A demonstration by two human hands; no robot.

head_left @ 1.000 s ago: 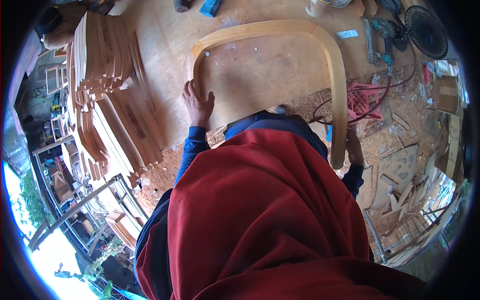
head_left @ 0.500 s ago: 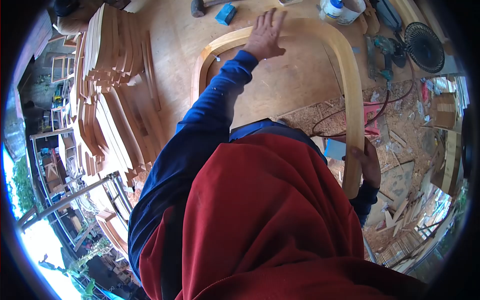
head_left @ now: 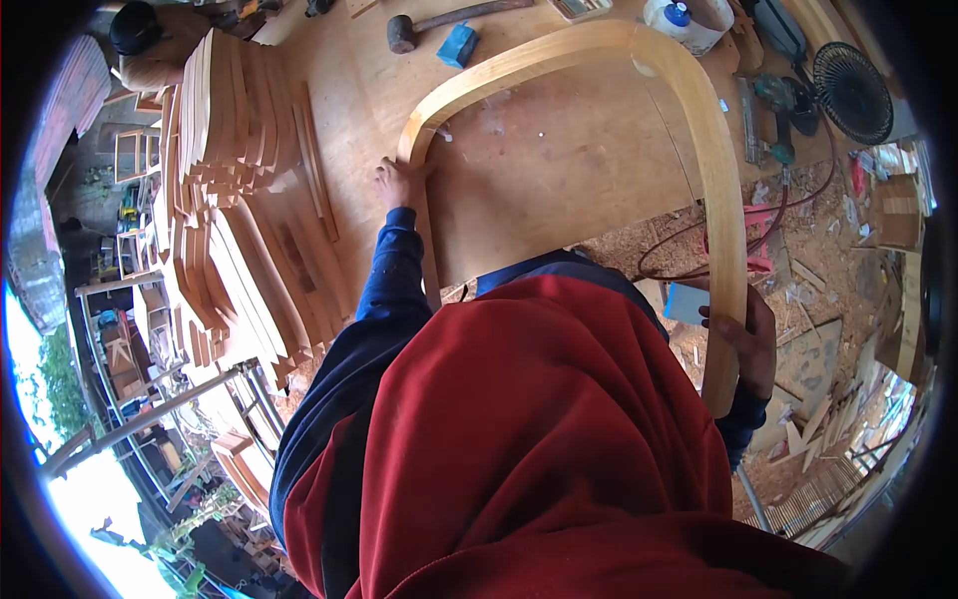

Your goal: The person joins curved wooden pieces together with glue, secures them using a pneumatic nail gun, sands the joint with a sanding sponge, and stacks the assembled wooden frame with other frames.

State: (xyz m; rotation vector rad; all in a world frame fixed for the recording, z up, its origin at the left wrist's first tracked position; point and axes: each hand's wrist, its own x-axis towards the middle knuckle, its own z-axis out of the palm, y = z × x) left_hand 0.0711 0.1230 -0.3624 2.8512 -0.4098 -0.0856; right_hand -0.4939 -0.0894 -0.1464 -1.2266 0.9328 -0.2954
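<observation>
A curved wooden frame (head_left: pixel 559 45), bent like an arch, lies partly on the plywood tabletop (head_left: pixel 549 180). Its right leg reaches past the table edge toward my body. My left hand (head_left: pixel 399 186) grips the frame's left side just below the bend, fingers over the outer edge and thumb inside. Around the lower right leg, my right hand (head_left: pixel 754 339) is closed, with some fingers hidden behind the wood. A light blue block with a pale face (head_left: pixel 685 302) sits at those fingertips, inside the leg; it resembles a sanding block.
Stacked curved wooden pieces (head_left: pixel 239 120) stand at left, a person (head_left: pixel 150 40) behind them. A mallet (head_left: pixel 402 35), blue block (head_left: pixel 458 46), white bucket (head_left: pixel 704 25), green power tool (head_left: pixel 776 95) and black fan (head_left: pixel 851 93) lie farther off. A hose (head_left: pixel 798 200) crosses the shavings-covered floor.
My left hand has moved from above the top of the arch down to its left side and closed on it. My right hand stays at the right leg. The view has shifted slightly.
</observation>
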